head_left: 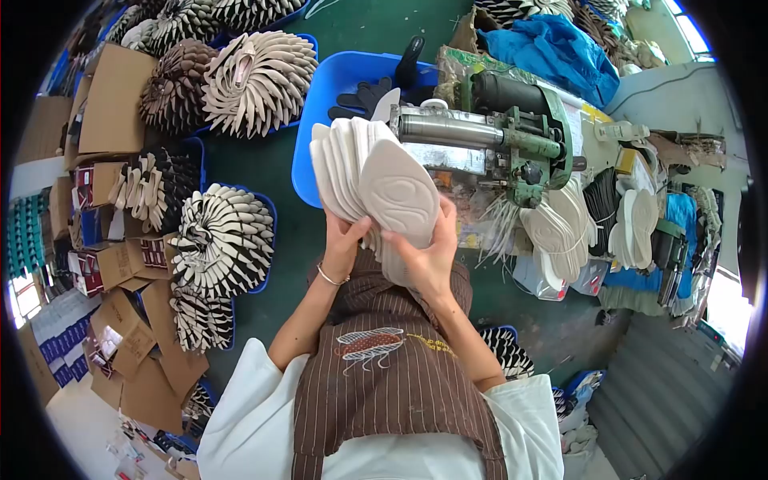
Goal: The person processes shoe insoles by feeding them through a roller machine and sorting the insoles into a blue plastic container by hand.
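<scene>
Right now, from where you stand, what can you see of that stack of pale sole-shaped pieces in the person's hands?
The stack is off-white, its thin, round-ended pieces fanned out towards the left. The front one bears a raised oval and curved ridges; the material looks like foam or rubber, I can't tell which. It is held above the striped apron, the left hand and right hand gripping its sides.

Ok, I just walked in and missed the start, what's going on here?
A person's left hand steadies a fanned stack of pale, sole-shaped pieces, while their right hand holds the front piece. Beyond are a blue tub and a green machine; similar pieces sit bundled to the right.
</scene>
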Action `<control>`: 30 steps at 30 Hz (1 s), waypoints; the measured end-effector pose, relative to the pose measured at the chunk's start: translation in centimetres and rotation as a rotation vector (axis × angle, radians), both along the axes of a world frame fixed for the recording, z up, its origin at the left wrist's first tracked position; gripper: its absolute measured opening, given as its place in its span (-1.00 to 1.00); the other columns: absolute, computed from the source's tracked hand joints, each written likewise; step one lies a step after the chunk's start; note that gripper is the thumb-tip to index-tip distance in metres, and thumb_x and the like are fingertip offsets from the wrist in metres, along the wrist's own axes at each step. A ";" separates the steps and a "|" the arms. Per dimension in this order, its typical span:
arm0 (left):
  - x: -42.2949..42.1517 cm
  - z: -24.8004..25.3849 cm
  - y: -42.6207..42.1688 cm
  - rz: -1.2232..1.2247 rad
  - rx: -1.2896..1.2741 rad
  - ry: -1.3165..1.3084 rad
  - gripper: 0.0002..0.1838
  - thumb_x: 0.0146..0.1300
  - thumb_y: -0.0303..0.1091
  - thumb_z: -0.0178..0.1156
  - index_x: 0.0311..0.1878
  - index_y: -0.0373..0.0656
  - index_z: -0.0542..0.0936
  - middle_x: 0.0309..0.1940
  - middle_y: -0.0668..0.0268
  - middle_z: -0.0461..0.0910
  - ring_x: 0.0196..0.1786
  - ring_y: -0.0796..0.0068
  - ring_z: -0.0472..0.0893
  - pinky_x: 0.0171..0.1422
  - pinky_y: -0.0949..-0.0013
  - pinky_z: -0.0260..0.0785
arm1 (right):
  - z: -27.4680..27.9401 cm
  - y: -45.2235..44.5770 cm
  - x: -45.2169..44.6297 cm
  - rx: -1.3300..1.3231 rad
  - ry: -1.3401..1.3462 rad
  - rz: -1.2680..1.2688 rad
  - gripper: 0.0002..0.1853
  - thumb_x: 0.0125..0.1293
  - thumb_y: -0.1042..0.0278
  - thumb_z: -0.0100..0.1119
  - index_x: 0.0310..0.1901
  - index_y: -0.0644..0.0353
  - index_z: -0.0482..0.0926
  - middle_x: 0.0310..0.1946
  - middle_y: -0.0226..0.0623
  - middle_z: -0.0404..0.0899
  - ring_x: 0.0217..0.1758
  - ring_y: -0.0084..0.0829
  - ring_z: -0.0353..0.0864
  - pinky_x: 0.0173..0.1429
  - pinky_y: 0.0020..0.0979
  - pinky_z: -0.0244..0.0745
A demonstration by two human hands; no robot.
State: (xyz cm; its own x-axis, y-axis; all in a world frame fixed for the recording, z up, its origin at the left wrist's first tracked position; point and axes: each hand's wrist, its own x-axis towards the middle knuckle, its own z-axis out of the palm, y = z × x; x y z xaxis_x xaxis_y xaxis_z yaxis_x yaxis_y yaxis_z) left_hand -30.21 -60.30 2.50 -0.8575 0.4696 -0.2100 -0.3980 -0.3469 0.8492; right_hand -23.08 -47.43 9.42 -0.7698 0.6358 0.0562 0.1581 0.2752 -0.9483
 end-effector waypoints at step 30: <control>-4.4 -0.4 -5.9 0.123 -0.020 -0.374 -0.35 0.25 0.05 0.03 0.20 -0.32 0.32 0.03 0.10 0.49 0.01 0.23 0.55 0.10 0.20 0.45 | -9.9 5.8 1.2 -0.666 -0.013 -0.249 -0.71 0.28 0.55 0.11 0.04 0.32 0.46 0.01 -0.27 0.53 0.09 -0.48 0.47 0.17 -0.43 0.35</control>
State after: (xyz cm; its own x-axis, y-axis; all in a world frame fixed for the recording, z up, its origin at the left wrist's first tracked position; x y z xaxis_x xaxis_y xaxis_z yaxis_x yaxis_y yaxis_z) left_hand -34.57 -66.20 2.07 -0.7695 0.3611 -0.5268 -0.6380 -0.3958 0.6605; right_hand -21.91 -41.67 -0.47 -0.5948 0.6891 -0.4139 0.1531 -0.4083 -0.8999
